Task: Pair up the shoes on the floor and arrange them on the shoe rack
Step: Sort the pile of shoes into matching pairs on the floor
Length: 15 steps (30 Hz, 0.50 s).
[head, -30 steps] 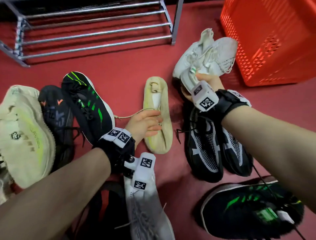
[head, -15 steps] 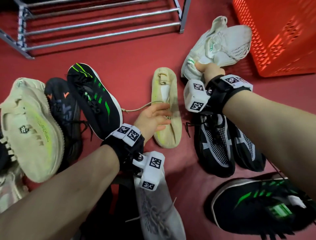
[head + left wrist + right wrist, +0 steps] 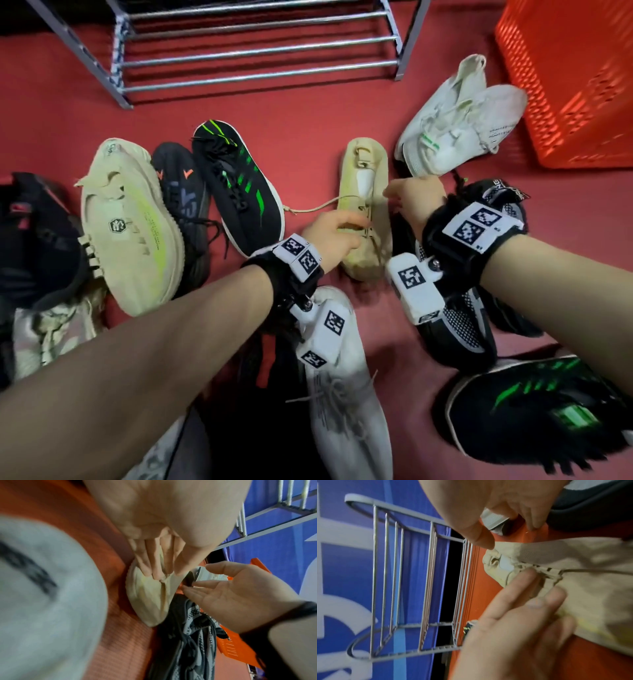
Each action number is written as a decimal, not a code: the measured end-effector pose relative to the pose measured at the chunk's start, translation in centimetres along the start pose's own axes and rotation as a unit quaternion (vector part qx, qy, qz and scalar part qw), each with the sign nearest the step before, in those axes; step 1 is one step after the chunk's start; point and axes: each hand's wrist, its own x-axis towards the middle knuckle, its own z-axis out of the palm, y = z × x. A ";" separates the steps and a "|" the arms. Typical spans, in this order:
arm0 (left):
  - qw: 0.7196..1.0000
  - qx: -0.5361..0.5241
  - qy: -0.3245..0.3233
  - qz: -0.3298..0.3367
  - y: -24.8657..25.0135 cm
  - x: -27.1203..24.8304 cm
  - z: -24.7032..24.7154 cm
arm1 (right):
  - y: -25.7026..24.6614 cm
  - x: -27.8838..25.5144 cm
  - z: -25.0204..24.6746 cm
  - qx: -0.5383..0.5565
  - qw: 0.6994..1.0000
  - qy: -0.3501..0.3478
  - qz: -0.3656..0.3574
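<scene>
Since the earlier frame, the right hand (image 3: 416, 202) has let go of the white pair (image 3: 455, 126), which now lies on the floor by the orange basket (image 3: 575, 85), and has come over to the beige shoe (image 3: 364, 192). Its fingers are spread and hold nothing. The left hand (image 3: 334, 234) rests straight fingers on that shoe's laces. Lying on the floor below the rack (image 3: 260, 51), the shoe looks light and soft; its knit upper would likely crumple, so the heel or sole edge seems the firmer hold
</scene>
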 end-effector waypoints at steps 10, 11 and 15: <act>0.781 0.616 0.102 -0.005 -5.5 -4.9 -14.2 | 1.2 -4.5 3.5 -0.342 0.913 -0.051 -0.216; 0.763 0.643 0.068 -0.012 -5.8 -5.4 -14.6 | 1.1 -5.0 4.3 -0.365 0.893 -0.067 -0.256; 0.722 0.692 -0.011 -0.025 -5.6 -5.8 -14.5 | -0.1 -7.3 9.4 -0.409 0.849 -0.146 -0.301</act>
